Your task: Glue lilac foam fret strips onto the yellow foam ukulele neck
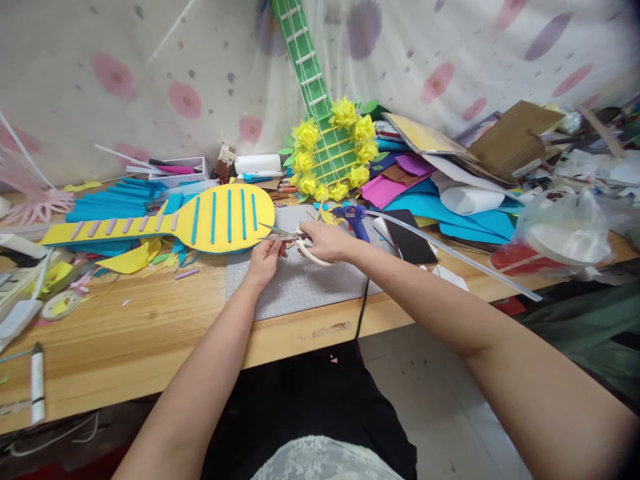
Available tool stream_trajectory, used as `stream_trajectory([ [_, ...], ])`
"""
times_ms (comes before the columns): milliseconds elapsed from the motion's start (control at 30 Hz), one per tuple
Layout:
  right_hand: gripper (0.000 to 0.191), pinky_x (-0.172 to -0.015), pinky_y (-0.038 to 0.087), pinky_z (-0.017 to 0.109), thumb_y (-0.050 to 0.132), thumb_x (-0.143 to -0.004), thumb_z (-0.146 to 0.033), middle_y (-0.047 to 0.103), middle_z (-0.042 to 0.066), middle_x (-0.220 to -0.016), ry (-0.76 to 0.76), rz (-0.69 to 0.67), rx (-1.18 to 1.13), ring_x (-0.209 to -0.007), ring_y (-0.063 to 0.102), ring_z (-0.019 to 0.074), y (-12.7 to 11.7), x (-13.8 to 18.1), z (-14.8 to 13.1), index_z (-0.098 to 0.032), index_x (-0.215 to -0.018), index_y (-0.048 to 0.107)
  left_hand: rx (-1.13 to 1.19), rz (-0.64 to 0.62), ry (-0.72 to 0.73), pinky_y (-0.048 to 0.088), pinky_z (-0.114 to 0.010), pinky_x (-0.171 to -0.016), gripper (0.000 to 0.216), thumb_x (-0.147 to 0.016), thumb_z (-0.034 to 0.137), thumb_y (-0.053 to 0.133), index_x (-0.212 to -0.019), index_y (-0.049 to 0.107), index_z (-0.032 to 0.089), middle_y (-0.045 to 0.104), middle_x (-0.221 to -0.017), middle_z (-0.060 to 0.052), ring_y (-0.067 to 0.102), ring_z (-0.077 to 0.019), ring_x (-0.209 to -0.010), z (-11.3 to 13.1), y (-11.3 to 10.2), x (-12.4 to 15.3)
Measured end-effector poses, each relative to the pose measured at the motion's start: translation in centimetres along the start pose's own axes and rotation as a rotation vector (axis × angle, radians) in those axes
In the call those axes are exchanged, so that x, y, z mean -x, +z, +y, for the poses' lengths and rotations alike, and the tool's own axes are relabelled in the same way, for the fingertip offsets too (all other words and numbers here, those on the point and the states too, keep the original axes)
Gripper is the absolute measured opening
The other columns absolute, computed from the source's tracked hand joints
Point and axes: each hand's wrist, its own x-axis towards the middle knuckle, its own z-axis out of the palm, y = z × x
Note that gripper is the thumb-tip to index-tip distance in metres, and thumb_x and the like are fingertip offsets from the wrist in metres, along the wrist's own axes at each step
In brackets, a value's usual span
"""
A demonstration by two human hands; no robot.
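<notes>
My right hand (324,241) grips a pair of scissors (311,255) with white handles; its blades point left and are parted. Close beside it, my left hand (264,262) is closed in a pinch under the blades, and what its fingers hold is too small to make out. Both hands are above a grey cutting mat (300,295). Just left of them lies a yellow lute-shaped craft piece (220,230) with blue strips across its body and pale purple strips along its neck. A blue hot glue gun (356,219) with a long clear glue stick rests right of my right hand.
At the back leans a green paper instrument (334,157) ringed with yellow paper flowers. A black phone-like slab (411,239) lies right of the mat, before stacked coloured sheets (470,227). A bagged tub (550,243) stands far right. A white marker (37,383) lies front left.
</notes>
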Motion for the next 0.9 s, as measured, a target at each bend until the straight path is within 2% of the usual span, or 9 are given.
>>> stream_trajectory([
  [133,0.026,-0.062,0.030,0.025,0.046,-0.076,-0.037,0.063,0.010,-0.092,-0.013,0.008,0.013,-0.079,0.055,0.0186,0.0,0.2,0.1,-0.015,-0.089,0.052,-0.027,-0.007,0.016,0.040,-0.023,-0.054,0.039,-0.079,0.044,0.051,-0.052,0.046,0.017,0.045,-0.054,0.001,0.046,-0.0087,-0.051,0.1,-0.1,-0.1],
  [367,0.030,-0.058,0.029,0.025,0.046,-0.077,-0.042,0.065,0.009,-0.087,0.099,-0.040,0.054,-0.075,0.056,0.0187,-0.2,0.5,-0.3,-0.015,-0.089,0.055,-0.016,0.009,-0.016,0.039,-0.024,-0.053,0.031,-0.079,0.045,0.051,-0.066,0.057,0.017,0.047,-0.053,0.002,0.046,-0.0093,-0.050,-0.4,0.0,0.0],
  [467,0.028,-0.058,0.030,0.024,0.049,-0.075,-0.042,0.063,0.008,-0.082,0.123,-0.037,-0.016,-0.072,0.055,0.0177,-0.3,0.2,-0.5,-0.016,-0.084,0.054,0.009,0.016,-0.019,0.039,-0.024,-0.053,0.032,-0.078,0.046,0.051,-0.066,0.057,0.017,0.046,-0.055,0.002,0.045,-0.0091,-0.050,-0.2,0.1,0.0],
  [567,0.021,-0.056,0.033,0.023,0.052,-0.074,-0.037,0.058,0.003,-0.071,0.141,-0.179,-0.320,-0.063,0.051,0.0133,-0.6,0.0,-0.7,-0.016,-0.077,0.052,0.078,0.022,-0.036,0.039,-0.024,-0.052,0.032,-0.078,0.047,0.051,-0.072,0.059,0.017,0.043,-0.054,0.003,0.044,-0.0091,-0.049,0.2,0.1,0.0],
  [733,0.019,-0.055,0.039,0.024,0.042,-0.080,-0.033,0.044,-0.003,-0.056,0.018,-0.598,-1.082,-0.053,0.044,0.0104,-1.1,0.2,-0.2,-0.017,-0.070,0.048,0.005,0.065,-0.028,0.037,-0.023,-0.050,0.027,-0.077,0.043,0.054,-0.074,0.062,0.018,0.042,-0.051,0.004,0.042,-0.0087,-0.047,0.0,-0.5,-0.1],
  [800,0.020,-0.057,0.041,0.026,0.040,-0.081,-0.032,0.042,-0.003,-0.059,0.001,-0.679,-1.276,-0.055,0.044,0.0110,-1.2,0.3,0.3,-0.016,-0.075,0.049,-0.034,0.087,-0.024,0.038,-0.023,-0.050,0.025,-0.077,0.041,0.055,-0.075,0.063,0.018,0.044,-0.051,0.004,0.043,-0.0084,-0.047,-0.4,-0.7,-0.1],
  [900,0.021,-0.060,0.042,0.028,0.037,-0.084,-0.031,0.042,-0.002,-0.062,0.041,-0.710,-1.443,-0.058,0.046,0.0118,-1.3,0.5,0.8,-0.015,-0.080,0.051,-0.017,0.105,-0.038,0.039,-0.022,-0.049,0.023,-0.077,0.039,0.055,-0.080,0.063,0.017,0.046,-0.052,0.004,0.044,-0.0081,-0.046,-0.9,-0.8,-0.2],
])
